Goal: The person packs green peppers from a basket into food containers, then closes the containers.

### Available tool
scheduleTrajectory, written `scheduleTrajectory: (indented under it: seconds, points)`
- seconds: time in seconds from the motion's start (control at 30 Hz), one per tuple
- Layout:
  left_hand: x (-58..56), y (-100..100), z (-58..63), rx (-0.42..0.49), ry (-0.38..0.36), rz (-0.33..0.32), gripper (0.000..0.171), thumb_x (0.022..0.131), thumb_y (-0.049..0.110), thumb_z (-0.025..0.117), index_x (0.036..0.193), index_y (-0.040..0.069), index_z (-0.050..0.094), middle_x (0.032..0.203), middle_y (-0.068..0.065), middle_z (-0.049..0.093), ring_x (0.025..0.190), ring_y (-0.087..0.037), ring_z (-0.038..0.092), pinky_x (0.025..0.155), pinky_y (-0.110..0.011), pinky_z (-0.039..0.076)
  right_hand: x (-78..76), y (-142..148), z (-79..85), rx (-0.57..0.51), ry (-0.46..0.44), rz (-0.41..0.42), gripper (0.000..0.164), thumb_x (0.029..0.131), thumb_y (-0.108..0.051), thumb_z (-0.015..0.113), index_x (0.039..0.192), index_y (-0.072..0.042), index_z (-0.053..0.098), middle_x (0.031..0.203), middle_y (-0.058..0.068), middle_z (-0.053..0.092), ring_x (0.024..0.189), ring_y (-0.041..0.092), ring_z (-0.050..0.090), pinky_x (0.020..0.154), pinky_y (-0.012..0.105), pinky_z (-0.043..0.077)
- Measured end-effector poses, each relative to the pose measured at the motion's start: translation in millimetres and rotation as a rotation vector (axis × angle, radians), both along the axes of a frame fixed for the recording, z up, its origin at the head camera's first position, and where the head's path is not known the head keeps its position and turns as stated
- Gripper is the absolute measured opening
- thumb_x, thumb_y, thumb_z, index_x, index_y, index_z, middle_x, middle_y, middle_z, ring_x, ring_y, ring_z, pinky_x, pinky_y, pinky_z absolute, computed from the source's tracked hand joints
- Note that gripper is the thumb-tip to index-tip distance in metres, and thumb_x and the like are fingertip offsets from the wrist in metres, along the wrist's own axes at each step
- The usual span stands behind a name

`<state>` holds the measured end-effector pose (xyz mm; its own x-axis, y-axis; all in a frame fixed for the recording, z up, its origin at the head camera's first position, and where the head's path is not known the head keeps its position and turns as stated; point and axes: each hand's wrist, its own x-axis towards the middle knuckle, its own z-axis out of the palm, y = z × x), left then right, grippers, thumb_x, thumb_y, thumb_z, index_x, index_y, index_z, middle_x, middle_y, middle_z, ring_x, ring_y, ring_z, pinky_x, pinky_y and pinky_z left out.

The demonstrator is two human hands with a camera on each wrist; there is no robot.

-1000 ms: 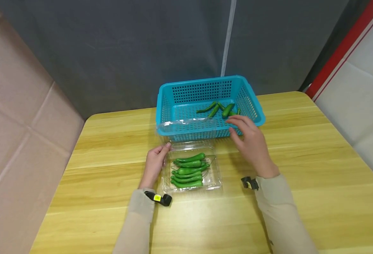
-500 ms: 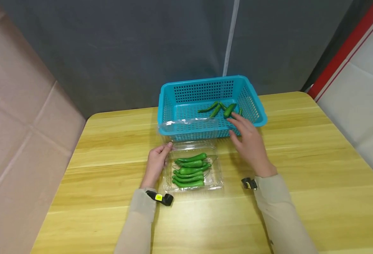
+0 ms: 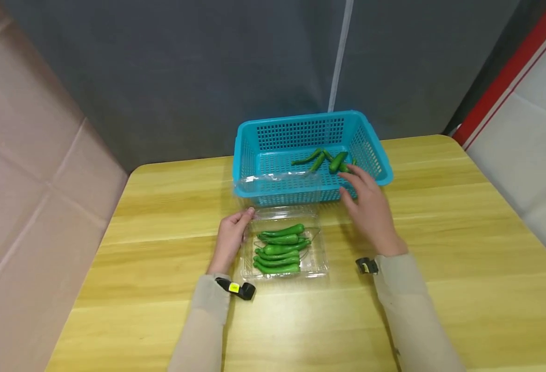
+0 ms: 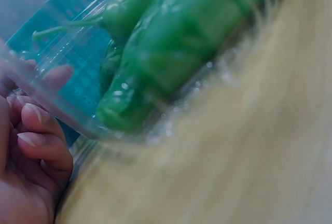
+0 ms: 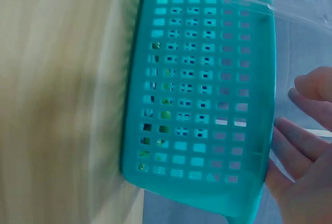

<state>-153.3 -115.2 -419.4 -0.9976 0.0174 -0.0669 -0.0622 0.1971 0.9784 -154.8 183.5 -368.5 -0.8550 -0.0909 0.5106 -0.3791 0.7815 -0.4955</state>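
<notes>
My left hand (image 3: 229, 236) pinches the left edge of an open clear plastic clamshell box (image 3: 317, 263), thumb on top near the hinge. Several green peppers (image 3: 277, 250) lie side by side in its base, and the left wrist view shows a green pepper (image 4: 171, 47) close up through the wall. My right hand (image 3: 370, 206) hangs over the front rim of a blue basket (image 3: 238, 155), thumb and fingers apart. Its fingertips reach near the green peppers (image 3: 337, 163) inside. In the right wrist view the hand (image 5: 306, 156) is beyond the basket's slotted wall (image 5: 218, 190), holding nothing visible.
The box's raised clear lid (image 3: 277, 188) leans in front of the basket. Both stand on a wood-grain table (image 3: 152, 222). A dark grey curtain (image 3: 184, 77) hangs behind, with a pale padded wall (image 3: 26, 155) at the left.
The right hand's fingers shift slightly over the basket's right-hand peppers, and a pepper there shows more. The left hand stays on the box. The view drifts slightly.
</notes>
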Motion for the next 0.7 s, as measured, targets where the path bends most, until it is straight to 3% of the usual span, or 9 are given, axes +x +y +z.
scheduleTrajectory:
  seconds: [0.23,0.7]
  points:
    - [-2.0,-1,-1.8,0.029,-0.005,0.020,0.038,0.087,0.039,0.055,0.093,0.004,0.067,0.044,0.000,0.037,0.034,-0.006,0.032,0.033,-0.022,0.027,-12.3,3,10.5,0.005,-0.125,-0.026,0.036,0.091,-0.028,0.051,0.121,-0.006,0.053,0.135,0.011,0.038,0.124,0.029,0.034,0.095,0.049,0.032]
    - [0.6,0,0.6,0.029,-0.014,0.017,0.036,0.088,0.038,0.054,0.093,0.004,0.067,0.044,0.001,0.037,0.034,-0.007,0.032,0.033,-0.022,0.028,-46.5,9,23.0,0.112,-0.350,-0.017,0.043,0.087,-0.020,0.056,0.126,-0.004,0.046,0.139,0.017,0.029,0.125,0.035,0.028,0.096,0.053,0.029]
